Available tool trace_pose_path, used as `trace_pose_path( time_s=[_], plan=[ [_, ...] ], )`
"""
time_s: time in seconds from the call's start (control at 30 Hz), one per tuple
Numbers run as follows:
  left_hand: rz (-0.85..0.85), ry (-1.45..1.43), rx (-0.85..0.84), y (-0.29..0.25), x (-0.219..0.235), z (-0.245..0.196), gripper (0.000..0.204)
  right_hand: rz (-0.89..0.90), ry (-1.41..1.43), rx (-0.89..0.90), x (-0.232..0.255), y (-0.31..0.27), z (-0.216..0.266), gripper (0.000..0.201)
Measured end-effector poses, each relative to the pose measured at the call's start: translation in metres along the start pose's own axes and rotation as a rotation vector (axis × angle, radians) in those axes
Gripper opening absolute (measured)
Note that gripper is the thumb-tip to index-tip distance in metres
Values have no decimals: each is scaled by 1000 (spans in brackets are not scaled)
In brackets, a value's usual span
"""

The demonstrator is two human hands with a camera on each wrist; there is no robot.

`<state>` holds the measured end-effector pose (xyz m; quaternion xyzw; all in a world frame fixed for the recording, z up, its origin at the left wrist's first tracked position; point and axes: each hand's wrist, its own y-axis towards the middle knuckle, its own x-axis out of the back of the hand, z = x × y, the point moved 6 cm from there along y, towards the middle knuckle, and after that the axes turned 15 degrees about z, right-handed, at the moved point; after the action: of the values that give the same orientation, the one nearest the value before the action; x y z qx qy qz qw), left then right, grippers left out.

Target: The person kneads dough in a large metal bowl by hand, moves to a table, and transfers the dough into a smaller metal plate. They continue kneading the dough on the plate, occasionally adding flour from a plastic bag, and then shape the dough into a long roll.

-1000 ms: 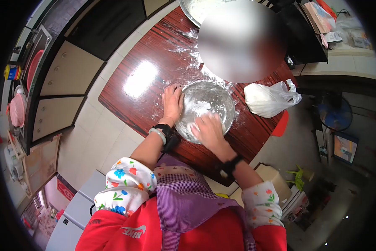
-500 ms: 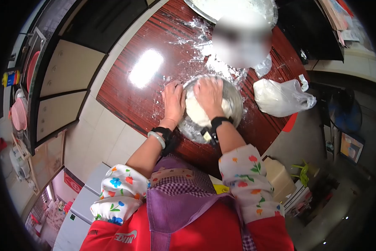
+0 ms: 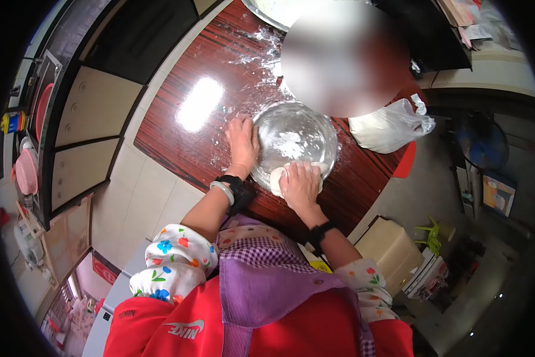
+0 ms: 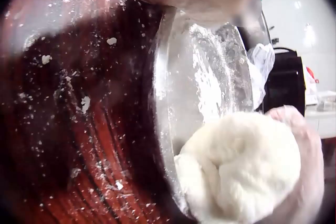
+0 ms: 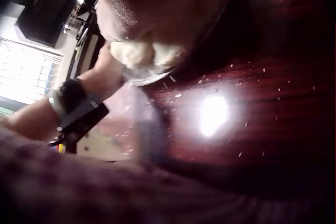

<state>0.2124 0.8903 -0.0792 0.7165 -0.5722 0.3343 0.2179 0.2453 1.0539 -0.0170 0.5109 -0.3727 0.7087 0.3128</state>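
Note:
A shiny metal bowl (image 3: 279, 153) stands on the dark red table, its inside streaked with flour. My left hand (image 3: 242, 144) holds the bowl's left rim; in the left wrist view it covers the rim's far part. At the bowl's near side, my right hand (image 3: 301, 184) grips a pale lump of dough (image 3: 275, 181), with the fingers over its top. The left wrist view shows the dough (image 4: 247, 163) tilted up and folded with a crease, the right hand (image 4: 307, 166) behind it. In the right wrist view, dough (image 5: 134, 55) bulges below the hand.
A knotted plastic bag of white stuff (image 3: 383, 131) lies right of the bowl. A larger metal basin (image 3: 266, 16) stands at the back, beside a blurred patch. Flour (image 3: 261, 56) is scattered over the table (image 3: 178, 143). A red stool edge (image 3: 405, 160) shows past the table's right side.
My right hand pressed forward into the dough half a second ago; now it has drawn back to the near rim with the dough, baring the bowl's floor. The left hand stays at the rim.

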Motion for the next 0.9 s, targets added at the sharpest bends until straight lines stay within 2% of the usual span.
trace_pose_path(
  time_s=[0.03,0.1,0.13,0.27,0.33,0.37,0.43,0.5,0.53,0.57,0.6,0.63,0.7,0.77,0.8,0.83,0.9],
  plan=[
    [39,-8,-54,0,-3,-5,21,15,11,1,-10,7,-2,15],
    [63,-13,-29,2,0,-8,19,-38,16,86,-17,43,-2,15],
    [69,-6,-37,3,-1,-7,19,-191,12,139,-14,61,0,15],
    [44,-24,-41,1,-8,-2,18,-143,58,145,-13,130,-10,12],
    [-5,-34,42,-4,-7,-1,17,-154,79,176,-7,134,-8,11],
    [-26,-31,24,-6,-5,-4,17,-138,86,171,-10,135,-8,15],
    [16,23,106,-7,-6,-3,22,-149,83,169,-11,147,-16,18],
    [6,-13,123,-19,-6,-3,22,335,991,89,-30,157,-44,22],
    [-9,-18,125,-28,-5,-1,19,219,1107,87,-9,150,-61,24],
    [-22,-25,127,-37,-6,2,17,106,1076,34,17,144,-72,24],
    [4,-29,138,-48,-13,13,22,76,961,-47,27,140,-92,24],
    [6,-34,146,-60,-7,14,22,135,930,-90,38,129,-99,25],
    [260,21,110,-70,2,9,28,299,623,-79,30,114,-105,28],
    [260,3,125,-56,11,7,34,240,440,-103,7,100,-100,33],
    [225,-31,52,-40,14,1,37,140,334,-110,5,96,-92,34],
    [187,-66,-19,-25,16,-4,41,148,328,-105,-4,94,-80,34],
    [65,-43,-185,3,14,-19,40,-66,82,-222,-5,88,-59,32]
  ],
)
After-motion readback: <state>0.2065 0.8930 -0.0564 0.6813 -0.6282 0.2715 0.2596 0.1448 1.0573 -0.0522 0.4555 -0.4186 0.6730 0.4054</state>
